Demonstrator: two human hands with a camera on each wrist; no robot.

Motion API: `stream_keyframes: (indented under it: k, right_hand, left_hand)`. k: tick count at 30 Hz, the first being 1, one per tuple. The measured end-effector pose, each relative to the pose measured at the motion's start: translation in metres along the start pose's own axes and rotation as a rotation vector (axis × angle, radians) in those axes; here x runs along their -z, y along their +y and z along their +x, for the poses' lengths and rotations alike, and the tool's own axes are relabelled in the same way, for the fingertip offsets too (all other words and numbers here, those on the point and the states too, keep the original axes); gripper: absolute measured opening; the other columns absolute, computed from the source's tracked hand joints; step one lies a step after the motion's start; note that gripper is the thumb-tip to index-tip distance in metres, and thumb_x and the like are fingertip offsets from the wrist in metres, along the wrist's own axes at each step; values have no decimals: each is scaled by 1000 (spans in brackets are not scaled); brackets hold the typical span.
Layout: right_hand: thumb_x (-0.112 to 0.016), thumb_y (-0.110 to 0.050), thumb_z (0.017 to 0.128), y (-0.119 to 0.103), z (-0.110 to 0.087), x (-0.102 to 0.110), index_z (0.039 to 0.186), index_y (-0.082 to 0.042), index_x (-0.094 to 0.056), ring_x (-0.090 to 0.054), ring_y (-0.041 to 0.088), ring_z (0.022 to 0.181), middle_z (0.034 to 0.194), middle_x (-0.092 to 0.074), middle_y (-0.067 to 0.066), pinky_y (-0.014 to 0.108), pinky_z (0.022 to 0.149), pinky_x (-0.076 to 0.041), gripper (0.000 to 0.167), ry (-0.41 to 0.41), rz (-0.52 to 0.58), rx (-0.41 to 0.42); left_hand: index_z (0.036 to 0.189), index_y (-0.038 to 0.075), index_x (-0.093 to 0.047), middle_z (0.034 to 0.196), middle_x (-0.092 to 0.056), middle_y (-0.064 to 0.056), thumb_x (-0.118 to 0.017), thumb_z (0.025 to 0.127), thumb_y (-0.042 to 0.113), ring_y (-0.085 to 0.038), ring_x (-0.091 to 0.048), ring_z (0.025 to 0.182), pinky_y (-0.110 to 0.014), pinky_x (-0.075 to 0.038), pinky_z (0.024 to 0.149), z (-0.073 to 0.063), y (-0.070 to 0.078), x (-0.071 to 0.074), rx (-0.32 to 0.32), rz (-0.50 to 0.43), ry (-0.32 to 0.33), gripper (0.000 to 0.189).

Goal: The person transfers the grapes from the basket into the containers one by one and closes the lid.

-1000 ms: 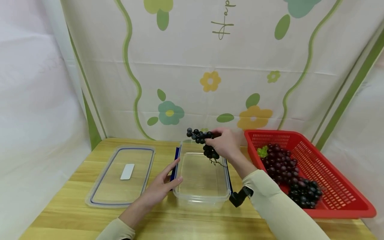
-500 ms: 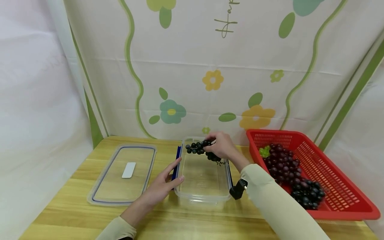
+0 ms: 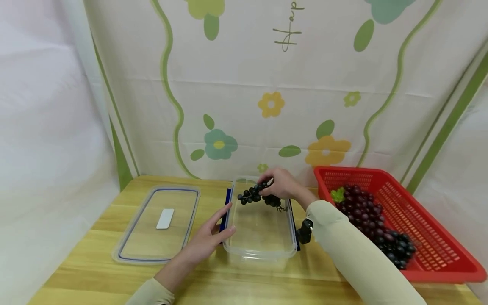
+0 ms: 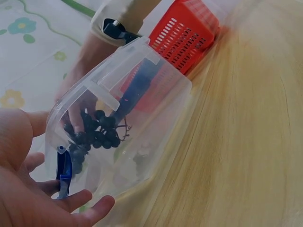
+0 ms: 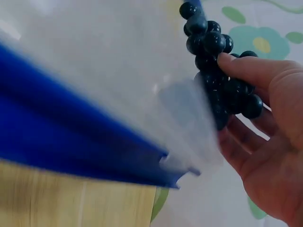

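In the head view my right hand [image 3: 283, 184] pinches a bunch of black grapes [image 3: 249, 195] at the far end of a clear plastic container [image 3: 260, 253]. The right wrist view shows thumb and fingers round the bunch [image 5: 213, 42]. Seen through the container's wall in the left wrist view, the grapes [image 4: 103, 130] hang inside with a bare stem sticking out. My left hand [image 3: 206, 238] rests against the container's left side, fingers spread and fairly straight near a blue side latch [image 4: 64, 170].
A clear lid [image 3: 146, 241] with a blue seal and a white label lies on the wooden table [image 3: 103, 279] at the left. To the right stands a red basket [image 3: 442, 276] with dark red grapes [image 3: 360, 207], black grapes [image 3: 396, 245] and a green bunch [image 3: 337, 195]. A patterned cloth [image 3: 236, 110] hangs behind.
My right hand has lowered the black grapes from above the container's far rim into its opening. The left hand stays at the container's left side.
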State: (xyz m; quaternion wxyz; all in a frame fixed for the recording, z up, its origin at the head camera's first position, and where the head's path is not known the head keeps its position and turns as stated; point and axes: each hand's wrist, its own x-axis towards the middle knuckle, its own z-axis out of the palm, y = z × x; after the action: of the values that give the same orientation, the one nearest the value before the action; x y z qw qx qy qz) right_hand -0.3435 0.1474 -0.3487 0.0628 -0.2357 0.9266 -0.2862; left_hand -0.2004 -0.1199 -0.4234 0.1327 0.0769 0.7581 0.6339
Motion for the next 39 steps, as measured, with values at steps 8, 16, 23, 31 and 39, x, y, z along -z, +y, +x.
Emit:
stream_keyframes:
  k: [8, 16, 23, 31, 39]
  right_hand:
    - [-86, -23, 91, 14, 1, 2, 119, -16, -80, -67, 31, 115, 123, -75, 5, 45, 96, -58, 30, -14, -26, -10]
    - [-84, -21, 92, 14, 10, -3, 119, -14, -79, -65, 34, 126, 125, -75, 5, 51, 108, -53, 29, -20, -105, 19]
    - [-83, -20, 93, 16, 9, -4, 124, -13, -78, -66, 35, 125, 127, -75, 8, 51, 107, -54, 31, 2, -117, 16]
    - [-84, -18, 93, 14, 9, -3, 133, -13, -74, -61, 35, 136, 139, -72, 8, 53, 115, -49, 42, -66, -159, 42]
    - [-80, -17, 96, 10, 6, 0, 149, -16, -63, -53, 40, 146, 156, -60, 12, 51, 109, -53, 55, -171, -185, 12]
  left_hand:
    - [160, 56, -35, 180, -13, -3, -68, 103, 48, -51, -36, 155, -67, -43, 116, 2, 1, 0, 7, 1, -8, 67]
    - [161, 54, -35, 180, -12, -4, -68, 103, 45, -51, -36, 155, -65, -43, 117, 0, 2, 1, 1, 2, -1, 67]
    - [163, 51, -32, 180, -12, -5, -67, 104, 43, -51, -37, 154, -64, -44, 117, 0, 1, 0, -19, 4, -20, 68]
    - [161, 53, -33, 181, -11, -3, -66, 105, 41, -49, -36, 155, -64, -44, 117, 0, 3, -1, 0, -14, -12, 67]
    - [164, 49, -31, 181, -9, -9, -64, 107, 39, -49, -40, 154, -61, -47, 116, -1, 2, -1, -9, -21, -27, 66]
